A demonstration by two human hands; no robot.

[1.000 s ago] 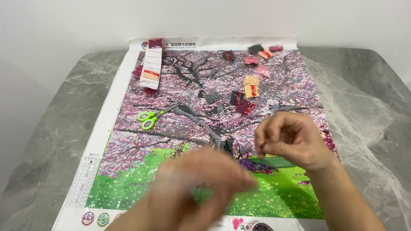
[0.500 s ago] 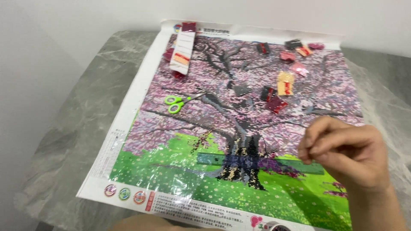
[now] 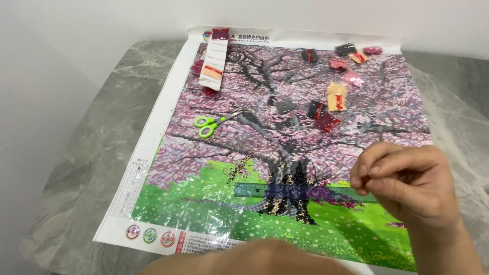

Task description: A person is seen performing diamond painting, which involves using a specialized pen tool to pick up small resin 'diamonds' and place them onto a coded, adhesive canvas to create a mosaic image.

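Note:
A diamond-painting canvas (image 3: 214,168) of a pink blossom tree over green grass lies flat on a grey marble table (image 3: 97,153). My right hand (image 3: 407,186) hovers over the canvas's lower right. Its fingertips are pinched together, and a tiny reddish speck shows between them; I cannot tell what it is. My left hand (image 3: 254,259) is a blurred shape at the bottom edge, mostly out of frame and just below the canvas's near border. A see-through green ruler (image 3: 254,191) lies across the tree trunk.
Green-handled scissors (image 3: 209,124) lie on the canvas's left half. Several small bead bags, red (image 3: 327,121), tan (image 3: 336,103) and pink (image 3: 352,77), are scattered across the top right. A white strip of packets (image 3: 214,63) sits at the top left. A white wall stands behind the table.
My left hand has dropped from over the canvas's middle to the bottom edge. The view swung left, and my right hand stayed pinched at the right.

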